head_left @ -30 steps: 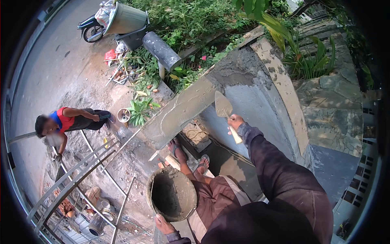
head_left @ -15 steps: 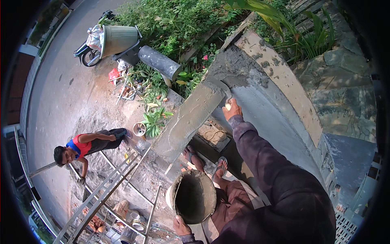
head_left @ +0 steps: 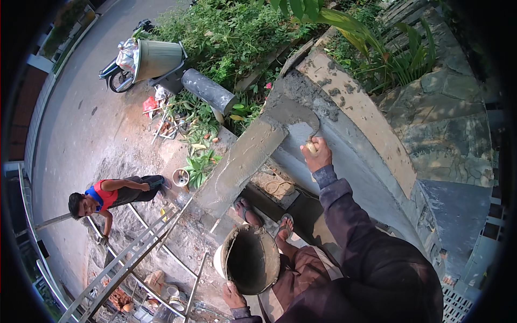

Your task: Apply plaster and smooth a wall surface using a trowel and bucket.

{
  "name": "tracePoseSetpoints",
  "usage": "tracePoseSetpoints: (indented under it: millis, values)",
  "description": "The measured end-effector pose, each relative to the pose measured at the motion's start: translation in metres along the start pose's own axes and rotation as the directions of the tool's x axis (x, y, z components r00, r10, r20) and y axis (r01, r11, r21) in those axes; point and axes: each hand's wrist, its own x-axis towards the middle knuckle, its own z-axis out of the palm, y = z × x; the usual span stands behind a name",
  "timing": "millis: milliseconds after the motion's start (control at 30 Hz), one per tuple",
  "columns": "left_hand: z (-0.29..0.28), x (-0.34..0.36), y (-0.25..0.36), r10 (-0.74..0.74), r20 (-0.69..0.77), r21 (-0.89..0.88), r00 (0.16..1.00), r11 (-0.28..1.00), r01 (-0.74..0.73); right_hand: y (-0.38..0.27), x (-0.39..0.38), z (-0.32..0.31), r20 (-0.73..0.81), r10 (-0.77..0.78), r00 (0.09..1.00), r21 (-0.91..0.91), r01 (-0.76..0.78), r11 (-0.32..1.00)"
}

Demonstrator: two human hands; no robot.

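Observation:
My right hand [head_left: 319,156] is closed around the pale handle of a trowel [head_left: 311,145]. The trowel's grey blade lies against wet mortar [head_left: 293,112] at the inner corner of the low wall, and its outline blends into the mortar. My left hand [head_left: 233,295] grips the rim of a mortar-crusted bucket [head_left: 221,262], tilted in front of my legs with its dark inside facing up. Smooth, damp mortar coats the top of the wall [head_left: 239,164] running toward the lower left.
A co-worker [head_left: 116,192] in a red and blue shirt stands below on the left, beside a metal scaffold frame [head_left: 134,258]. Beyond the wall are a dark pipe [head_left: 210,91], a motorbike [head_left: 116,75] carrying a large bin, and plants. A board [head_left: 361,113] edges the wall's right side.
My right hand has shifted right and slightly down with the trowel across the mortar corner. My left hand still holds the bucket. The whole view has drifted slightly left.

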Motion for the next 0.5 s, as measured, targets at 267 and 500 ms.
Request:
tracePoseSetpoints:
  millis: [267,500]
  values:
    - [0.003,-0.004,-0.04,-0.099,-0.044,-0.132,0.994,0.987,0.092,0.029,-0.048,-0.046,-0.085,-0.019,0.996,-0.151,0.006,0.988]
    - [0.0,0.01,-0.025,-0.097,-0.062,-0.127,0.993,0.988,0.088,-0.005,-0.039,-0.015,0.133,-0.034,0.99,0.001,0.035,0.999]
